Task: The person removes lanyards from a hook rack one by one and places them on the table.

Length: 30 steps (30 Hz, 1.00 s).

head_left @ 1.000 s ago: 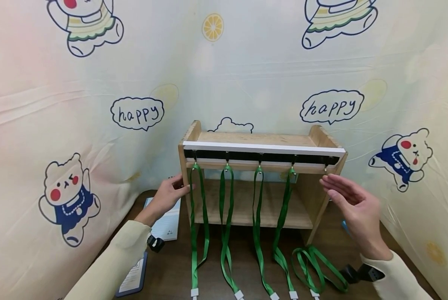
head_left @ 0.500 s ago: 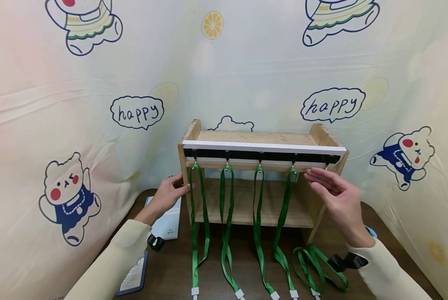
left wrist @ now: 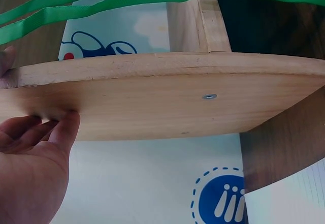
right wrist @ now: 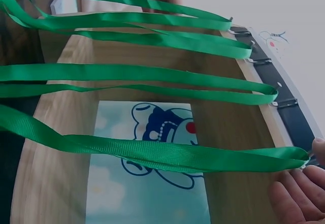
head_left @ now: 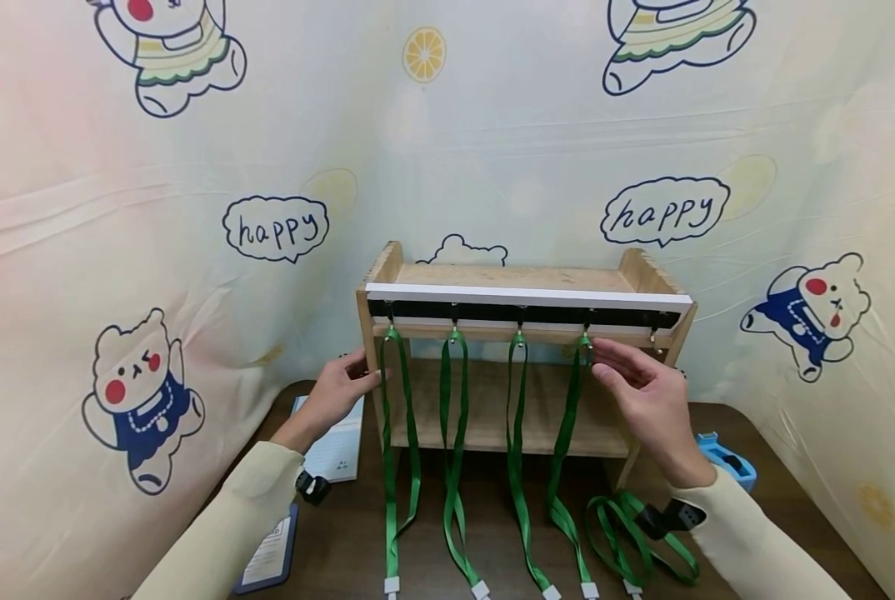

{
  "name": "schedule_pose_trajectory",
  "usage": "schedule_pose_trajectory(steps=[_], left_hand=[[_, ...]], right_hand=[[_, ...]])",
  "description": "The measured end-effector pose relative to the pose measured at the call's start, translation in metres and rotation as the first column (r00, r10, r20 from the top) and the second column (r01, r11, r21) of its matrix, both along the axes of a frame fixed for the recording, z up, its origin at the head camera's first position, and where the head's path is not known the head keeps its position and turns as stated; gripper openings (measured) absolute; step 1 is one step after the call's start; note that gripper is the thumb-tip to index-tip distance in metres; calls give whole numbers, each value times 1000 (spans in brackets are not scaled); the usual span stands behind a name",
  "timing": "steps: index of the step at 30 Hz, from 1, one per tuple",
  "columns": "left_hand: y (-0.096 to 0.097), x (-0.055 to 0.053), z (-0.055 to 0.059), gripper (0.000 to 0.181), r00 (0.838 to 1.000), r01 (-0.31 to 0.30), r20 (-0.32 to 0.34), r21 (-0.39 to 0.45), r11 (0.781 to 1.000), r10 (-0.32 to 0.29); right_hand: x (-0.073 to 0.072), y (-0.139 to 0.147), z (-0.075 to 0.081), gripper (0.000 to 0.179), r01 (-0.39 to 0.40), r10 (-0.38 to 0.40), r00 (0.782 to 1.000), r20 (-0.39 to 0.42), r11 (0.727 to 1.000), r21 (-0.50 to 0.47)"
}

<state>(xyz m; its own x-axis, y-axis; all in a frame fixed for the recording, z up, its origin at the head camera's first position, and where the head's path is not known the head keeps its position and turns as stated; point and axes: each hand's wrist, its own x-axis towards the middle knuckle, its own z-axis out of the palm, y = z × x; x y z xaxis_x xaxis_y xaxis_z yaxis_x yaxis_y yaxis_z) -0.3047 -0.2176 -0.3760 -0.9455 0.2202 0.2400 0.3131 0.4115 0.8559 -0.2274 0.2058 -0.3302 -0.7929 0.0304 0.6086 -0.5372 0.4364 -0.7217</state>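
My left hand (head_left: 340,388) grips the left side panel (left wrist: 142,99) of a small wooden shelf (head_left: 507,400), its fingers on the outer face. Four hooks on the shelf's black strip (head_left: 485,312) hold hanging green lanyards, each with a white end piece. My right hand (head_left: 646,400) is at the top of the rightmost hanging lanyard (head_left: 567,417). In the right wrist view its thumb and fingertips (right wrist: 297,181) are right at that lanyard's looped end (right wrist: 284,159), with a gap between them. The rightmost hook (head_left: 653,333) has no lanyard. Another green lanyard (head_left: 605,529) lies in a loose coil on the table.
On the table (head_left: 342,542) to the left are a light-blue notepad (head_left: 338,446) and a blue-edged card holder (head_left: 271,554). Behind my right wrist sits a blue plastic object (head_left: 725,458). A printed curtain (head_left: 447,150) closes off the back and sides.
My right hand has moved left, from the rightmost hook to the top of the neighbouring lanyard. The blue plastic object has come into fuller view behind it. My left hand stays on the shelf.
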Motion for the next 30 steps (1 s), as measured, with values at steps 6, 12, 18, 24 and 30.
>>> schedule_pose_trajectory(steps=[6,12,18,24,30], left_hand=[[0,0,-1,42,1000,-9,6,1,1000,9],[0,-1,-2,45,1000,-12,6,-1,1000,12],[-1,-2,-5,44,1000,-10,6,-3,1000,11],[-1,-2,-5,49,1000,5,13,13,1000,-5],[-2,-4,-4,47,1000,12,7,16,1000,-12]], right_hand=[[-2,-8,-1,33,50,-50,999,4,999,-13],[-5,-14,-8,36,106,-98,991,95,991,-85],[-6,-22,-11,39,116,-90,983,161,981,-155],[-8,-30,-10,35,97,-64,986,155,972,-212],[-10,-34,-9,37,-18,79,987,143,922,-386]])
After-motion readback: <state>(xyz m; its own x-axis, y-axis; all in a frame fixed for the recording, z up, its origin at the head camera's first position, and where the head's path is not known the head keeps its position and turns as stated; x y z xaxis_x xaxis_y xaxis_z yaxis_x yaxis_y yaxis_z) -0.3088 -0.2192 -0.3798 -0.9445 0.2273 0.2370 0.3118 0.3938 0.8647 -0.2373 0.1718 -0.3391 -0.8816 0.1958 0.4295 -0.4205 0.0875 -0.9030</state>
